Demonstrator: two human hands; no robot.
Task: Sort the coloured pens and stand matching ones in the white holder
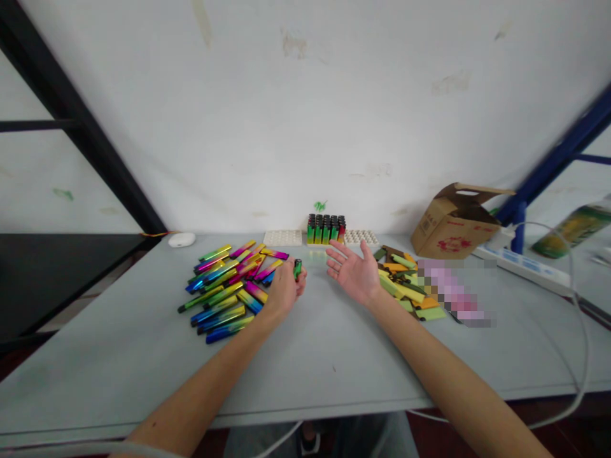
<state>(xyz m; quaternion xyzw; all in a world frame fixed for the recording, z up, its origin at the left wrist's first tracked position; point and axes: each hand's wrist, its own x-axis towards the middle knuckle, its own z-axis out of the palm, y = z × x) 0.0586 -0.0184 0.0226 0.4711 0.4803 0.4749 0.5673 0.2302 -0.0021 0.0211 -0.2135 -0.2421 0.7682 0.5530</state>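
My left hand point(285, 286) is closed around a small green lighter point(298, 268) with a dark top, most of it hidden by the fingers. Beside that hand, on its left, lies a loose pile of shiny lighters point(223, 277) in blue, yellow, green and pink shades. My right hand point(354, 271) is open, palm up and fingers spread, with nothing in it. Beyond both hands, a block of upright lighters point(326, 230) with black tops and green-yellow bodies stands near the wall. White trays with holes, a left one point(282, 238) and a right one point(361, 237), flank that block.
Right of my right hand lies a heap of flat yellow, green and orange pieces point(405, 287). An open cardboard box point(449, 229), a blurred-out pink item point(453, 292) and a power strip point(529, 267) are farther right. A white case point(182, 240) sits back left.
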